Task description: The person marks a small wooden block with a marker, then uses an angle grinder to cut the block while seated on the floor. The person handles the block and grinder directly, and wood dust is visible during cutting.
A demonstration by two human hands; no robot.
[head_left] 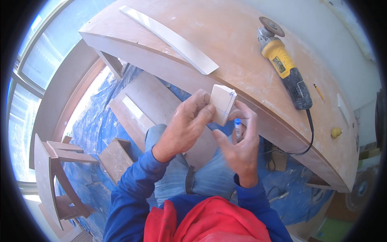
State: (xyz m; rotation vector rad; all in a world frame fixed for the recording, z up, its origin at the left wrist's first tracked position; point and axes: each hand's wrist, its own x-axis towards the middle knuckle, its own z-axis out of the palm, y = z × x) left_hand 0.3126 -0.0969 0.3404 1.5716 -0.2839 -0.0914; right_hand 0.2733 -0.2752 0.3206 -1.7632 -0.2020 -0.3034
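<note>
Left hand (187, 125) is pinching a small whitish block (221, 105) between thumb and fingers, holding it up near the edge of a wooden bench (229, 36). Blue marks (232, 94) are showing on the block. Right hand (244, 151) is curling round a blue-ended pen (238, 123), index finger close to the block; cannot tell whether touching. Marking or checking lines is probably under way; another stroke would be calling for a steady block and the pen turned toward it. Farther out, a white strip (171, 38), yellow grinder (282, 60) and pencil (319, 92) are lying on the bench.
</note>
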